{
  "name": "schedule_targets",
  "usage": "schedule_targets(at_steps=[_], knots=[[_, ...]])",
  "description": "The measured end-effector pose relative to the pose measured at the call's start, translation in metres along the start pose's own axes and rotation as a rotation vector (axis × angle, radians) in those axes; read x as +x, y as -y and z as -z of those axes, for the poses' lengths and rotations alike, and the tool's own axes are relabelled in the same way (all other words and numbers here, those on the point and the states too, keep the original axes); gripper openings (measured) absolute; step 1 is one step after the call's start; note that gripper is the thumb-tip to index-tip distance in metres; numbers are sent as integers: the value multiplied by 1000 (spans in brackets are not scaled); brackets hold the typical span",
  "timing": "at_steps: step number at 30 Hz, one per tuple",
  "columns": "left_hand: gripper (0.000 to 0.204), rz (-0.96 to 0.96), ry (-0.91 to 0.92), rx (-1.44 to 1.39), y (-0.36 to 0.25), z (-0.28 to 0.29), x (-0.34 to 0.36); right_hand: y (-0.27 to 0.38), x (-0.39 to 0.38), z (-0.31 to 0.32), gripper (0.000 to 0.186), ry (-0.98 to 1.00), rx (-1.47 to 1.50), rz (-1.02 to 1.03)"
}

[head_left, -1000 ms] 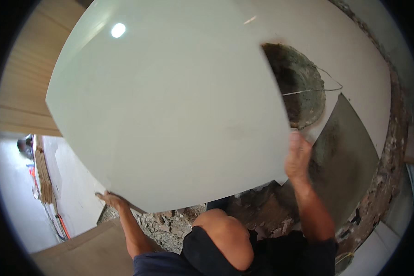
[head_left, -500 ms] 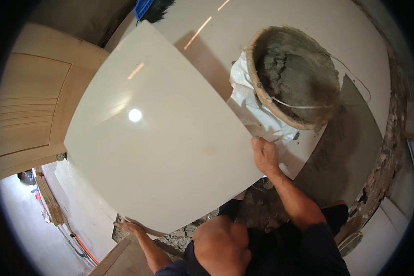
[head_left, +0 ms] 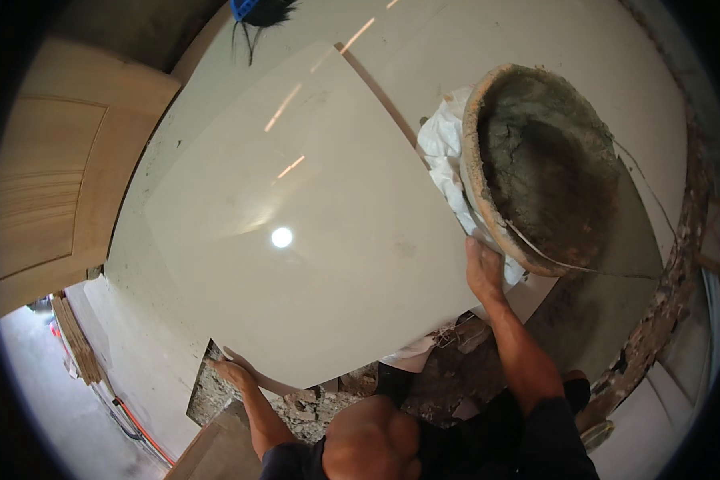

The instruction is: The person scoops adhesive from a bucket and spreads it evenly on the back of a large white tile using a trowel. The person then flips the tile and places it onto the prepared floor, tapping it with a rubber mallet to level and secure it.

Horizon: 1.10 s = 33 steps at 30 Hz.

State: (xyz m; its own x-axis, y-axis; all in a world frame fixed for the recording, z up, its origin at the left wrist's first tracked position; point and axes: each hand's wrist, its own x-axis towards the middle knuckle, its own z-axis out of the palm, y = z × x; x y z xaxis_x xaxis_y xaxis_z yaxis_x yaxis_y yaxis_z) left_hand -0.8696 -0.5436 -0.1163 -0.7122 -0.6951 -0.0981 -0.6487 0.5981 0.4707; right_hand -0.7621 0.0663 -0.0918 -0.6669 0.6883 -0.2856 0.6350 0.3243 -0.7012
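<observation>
A large, glossy cream floor tile (head_left: 320,288) fills the middle of the view, low over the floor and partly blending with the pale tiles beneath. My left hand (head_left: 230,371) grips its near left edge, thumb along the rim. With my right hand (head_left: 485,270) I hold the right edge near the corner closest to me; the fingers underneath are hidden. Just beyond that hand stands a round bucket (head_left: 474,172), crusted at the rim and holding grey wet mortar (head_left: 536,168). Crumpled white plastic sheeting (head_left: 446,148) lies against its side.
At left is a wooden panelled door (head_left: 44,184). Rubble and broken mortar (head_left: 304,416) lie below the tile's near edge, by my knee. A blue-backed brush (head_left: 246,10) rests at the far edge. Rough broken ground (head_left: 656,320) runs along the right wall.
The tile has come down flatter toward the floor and shifted right, both hands still on it. The bucket appears farther right and lower in view.
</observation>
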Motion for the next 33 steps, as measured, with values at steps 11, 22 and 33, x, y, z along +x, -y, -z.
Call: schedule_targets(at_steps=[11, 22, 33], knots=[[68, -449, 10, 481, -105, -21, -58, -13, 4, -20, 43, -235, -129, 249], [51, -919, 916, 220, -203, 12, -247, -10, 7, -19, 39, -339, -89, 236], [36, -1310, 1651, 435, -334, 98, -375, 13, -34, 29, 44, -26, -200, 136]])
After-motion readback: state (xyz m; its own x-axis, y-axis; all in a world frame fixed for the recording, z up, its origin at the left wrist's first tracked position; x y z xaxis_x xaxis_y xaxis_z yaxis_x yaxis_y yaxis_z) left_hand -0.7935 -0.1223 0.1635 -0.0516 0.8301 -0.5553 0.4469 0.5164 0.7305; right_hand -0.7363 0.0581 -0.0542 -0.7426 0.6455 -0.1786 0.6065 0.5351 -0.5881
